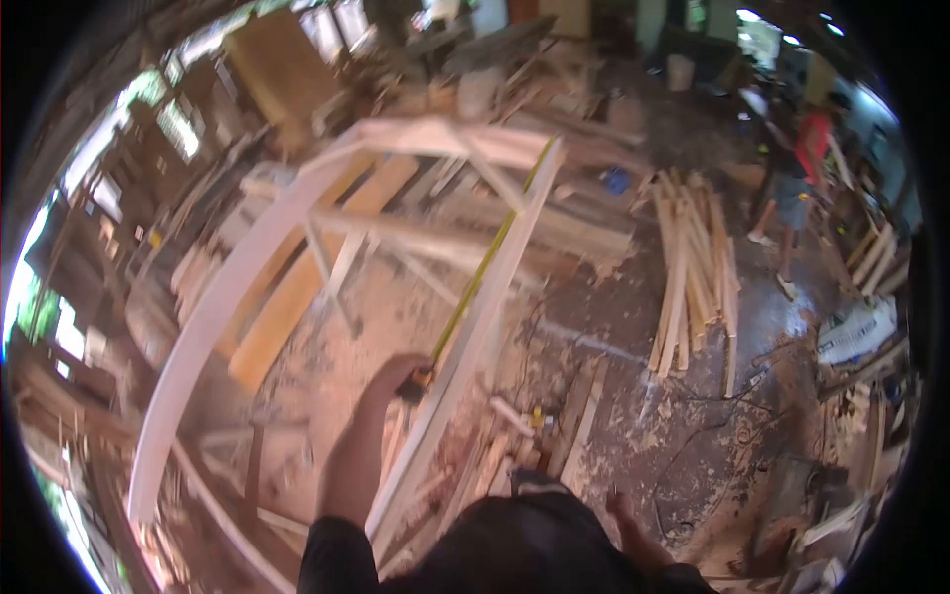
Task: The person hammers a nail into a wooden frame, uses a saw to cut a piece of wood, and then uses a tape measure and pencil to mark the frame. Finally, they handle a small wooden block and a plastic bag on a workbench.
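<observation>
My left hand (399, 372) is closed around a tape measure (421, 379) with a dark and orange case. Its yellow blade (482, 267) is drawn out along a long pale wooden board (495, 277), reaching to the board's far end. This board is one side of a large wooden frame lying across supports; a wide curved board (218, 292) forms the opposite side. Low beside my body hangs my right hand (620, 510), apart from the frame. It is small and blurred, and its fingers do not show clearly.
Loose yellowish planks (287, 307) lie under the frame. A pile of wooden strips (690, 272) is on the floor to the right, near a cable (683, 445) and a white sack (856, 332). Another person (802, 168) stands at the back right. Sawdust and offcuts cover the floor.
</observation>
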Tool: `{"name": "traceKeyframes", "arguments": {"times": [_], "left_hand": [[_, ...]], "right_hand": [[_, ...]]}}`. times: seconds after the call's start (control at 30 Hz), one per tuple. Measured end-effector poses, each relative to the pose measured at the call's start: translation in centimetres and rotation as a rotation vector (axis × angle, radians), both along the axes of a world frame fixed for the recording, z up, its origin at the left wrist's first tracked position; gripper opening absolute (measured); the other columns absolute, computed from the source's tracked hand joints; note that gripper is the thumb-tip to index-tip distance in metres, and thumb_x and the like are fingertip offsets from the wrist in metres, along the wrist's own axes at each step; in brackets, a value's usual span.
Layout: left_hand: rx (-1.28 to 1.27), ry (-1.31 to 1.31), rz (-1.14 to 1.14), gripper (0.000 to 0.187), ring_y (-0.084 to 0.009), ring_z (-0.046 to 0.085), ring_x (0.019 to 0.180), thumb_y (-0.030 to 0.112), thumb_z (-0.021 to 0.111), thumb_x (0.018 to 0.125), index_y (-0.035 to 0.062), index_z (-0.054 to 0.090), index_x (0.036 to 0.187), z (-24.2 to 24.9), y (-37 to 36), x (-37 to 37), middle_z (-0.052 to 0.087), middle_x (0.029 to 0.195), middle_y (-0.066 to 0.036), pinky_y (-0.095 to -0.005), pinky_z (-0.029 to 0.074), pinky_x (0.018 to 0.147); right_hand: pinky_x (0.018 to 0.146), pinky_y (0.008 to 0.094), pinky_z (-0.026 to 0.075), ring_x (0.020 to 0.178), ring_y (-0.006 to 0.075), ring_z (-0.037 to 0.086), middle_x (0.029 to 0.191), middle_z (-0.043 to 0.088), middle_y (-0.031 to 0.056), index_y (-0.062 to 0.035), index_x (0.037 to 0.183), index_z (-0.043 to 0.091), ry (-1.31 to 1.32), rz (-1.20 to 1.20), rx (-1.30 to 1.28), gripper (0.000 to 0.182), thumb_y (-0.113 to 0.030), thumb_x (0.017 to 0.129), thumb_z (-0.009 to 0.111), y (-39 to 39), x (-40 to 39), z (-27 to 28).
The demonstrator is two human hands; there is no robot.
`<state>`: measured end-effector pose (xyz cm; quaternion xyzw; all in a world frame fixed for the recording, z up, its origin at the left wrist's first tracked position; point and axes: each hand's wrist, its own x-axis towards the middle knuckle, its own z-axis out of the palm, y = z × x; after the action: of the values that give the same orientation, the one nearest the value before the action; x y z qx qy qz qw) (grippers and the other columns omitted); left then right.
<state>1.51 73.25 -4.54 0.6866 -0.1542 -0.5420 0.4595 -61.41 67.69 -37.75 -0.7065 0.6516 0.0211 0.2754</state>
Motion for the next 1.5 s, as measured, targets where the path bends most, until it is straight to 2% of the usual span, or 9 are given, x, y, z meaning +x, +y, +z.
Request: {"name": "traceKeyframes", "arguments": {"times": [0.13,0.27,0.4,0.6,0.8,0.9,1.03,1.13,1.5], "left_hand": [[-0.075,-0.218,0.003,0.025,-0.0128,0.06,0.066,0.025,0.068,0.085,0.0011,0.072,0.088,0.2,1.9,-1.7,0.068,0.078,-0.004,-0.0291,0.048,0.061],[0.047,-0.441,-0.056,0.027,-0.0142,0.064,0.075,0.023,0.066,0.09,-0.0027,0.072,0.098,2.9,6.8,-4.4,0.071,0.084,-0.009,-0.0292,0.051,0.072],[0.167,-0.651,-0.021,0.027,-0.0183,0.067,0.074,0.023,0.065,0.091,-0.0019,0.071,0.099,4.0,14.6,-8.0,0.071,0.082,-0.013,-0.0331,0.053,0.072],[0.368,-0.721,0.081,0.025,-0.0238,0.071,0.08,0.022,0.067,0.088,0.0017,0.073,0.102,7.0,21.0,-12.8,0.072,0.086,-0.016,-0.0367,0.054,0.076],[0.5,-0.733,0.226,0.025,-0.0316,0.07,0.082,0.025,0.064,0.088,0.0041,0.074,0.098,8.8,19.5,-15.1,0.071,0.085,-0.018,-0.0405,0.053,0.078],[0.548,-0.767,0.277,0.029,-0.0397,0.066,0.086,0.029,0.059,0.091,0.0028,0.071,0.095,9.6,18.6,-15.4,0.069,0.088,-0.02,-0.0437,0.051,0.079],[0.566,-0.736,0.268,0.028,-0.0382,0.067,0.086,0.028,0.063,0.088,0.0016,0.072,0.089,7.6,19.7,-14.7,0.069,0.086,-0.021,-0.0447,0.051,0.079],[0.626,-0.685,0.278,0.023,-0.0282,0.07,0.075,0.024,0.069,0.085,0.0016,0.073,0.092,8.1,19.5,-14.4,0.07,0.078,-0.017,-0.0399,0.053,0.074],[0.566,-0.739,0.385,0.022,-0.0321,0.07,0.079,0.021,0.07,0.083,0.0,0.072,0.091,7.2,19.9,-15.0,0.069,0.082,-0.019,-0.0411,0.052,0.077]], "right_hand": [[0.06,0.0351,0.047,0.066,0.0194,0.059,0.075,0.064,0.0119,-0.0014,0.109,0.069,-0.542,-0.173,0.304,0.032,-0.027,0.095,0.055,-3.4,3.7,2.6],[0.051,0.0271,0.04,0.058,0.0092,0.051,0.071,0.06,0.0044,-0.0025,0.112,0.068,-0.764,-0.054,0.053,0.029,-0.022,0.098,0.051,-7.3,11.9,9.4],[0.066,0.0278,0.049,0.075,0.0176,0.065,0.089,0.068,0.0101,-0.001,0.12,0.063,-0.977,-0.016,0.469,0.03,-0.016,0.096,0.053,-11.6,21.0,23.4],[0.059,0.0296,0.05,0.068,0.0163,0.06,0.085,0.066,0.008,-0.0014,0.113,0.066,-1.468,0.074,0.927,0.023,-0.014,0.095,0.061,-14.3,33.5,31.0],[0.07,0.0287,0.054,0.077,0.0143,0.065,0.088,0.068,0.0063,-0.0035,0.113,0.066,-1.123,0.861,0.775,0.019,-0.005,0.096,0.059,-17.3,44.0,32.2],[0.076,0.0267,0.052,0.083,0.0141,0.066,0.088,0.069,0.0067,-0.0022,0.1,0.067,-1.103,0.804,0.743,0.009,-0.005,0.093,0.061,-14.3,46.9,34.9],[0.068,0.0267,0.052,0.077,0.0121,0.064,0.089,0.069,0.0048,-0.0017,0.098,0.068,-1.071,1.241,0.673,0.011,-0.007,0.089,0.065,-12.0,49.2,33.6],[0.068,0.027,0.052,0.077,0.0115,0.064,0.086,0.07,0.0049,-0.002,0.096,0.068,-0.9,1.31,0.696,0.011,-0.008,0.087,0.068,-9.1,49.4,35.3],[0.06,0.0276,0.05,0.065,0.0103,0.061,0.071,0.065,0.0049,-0.002,0.081,0.064,-0.94,1.375,0.568,0.008,-0.006,0.083,0.071,-5.7,50.1,34.4]]}}
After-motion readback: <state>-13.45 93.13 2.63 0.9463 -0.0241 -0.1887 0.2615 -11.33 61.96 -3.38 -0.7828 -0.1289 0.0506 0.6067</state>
